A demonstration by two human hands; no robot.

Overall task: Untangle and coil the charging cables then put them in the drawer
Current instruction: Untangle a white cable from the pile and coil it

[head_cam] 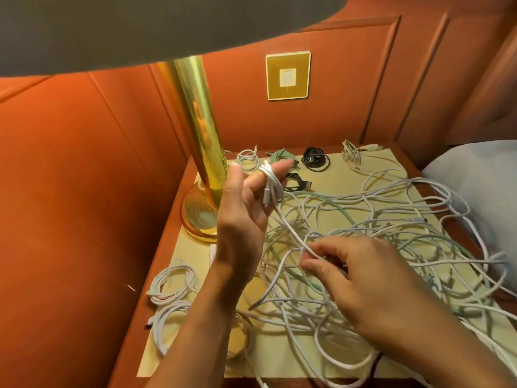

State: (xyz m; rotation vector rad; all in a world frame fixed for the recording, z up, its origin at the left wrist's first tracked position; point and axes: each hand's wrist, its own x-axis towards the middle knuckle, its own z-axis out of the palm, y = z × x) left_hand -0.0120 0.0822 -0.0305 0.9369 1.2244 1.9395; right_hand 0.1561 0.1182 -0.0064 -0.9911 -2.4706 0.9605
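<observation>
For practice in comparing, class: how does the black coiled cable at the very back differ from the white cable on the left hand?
The black coil lies on the mat, untouched; the white cable is looped round fingers of the raised left hand. The black coil looks finished; the white cable trails a strand down to the right hand, which pinches it. Both are wound in loops.

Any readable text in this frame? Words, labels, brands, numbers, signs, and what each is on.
None readable.
Gold square wall plate: blank, only a white switch.
Shiny brass lamp column: no marking.
Plugs of the white charging cable wound on the left hand and of the black coiled cable: too small to show any print.
</observation>
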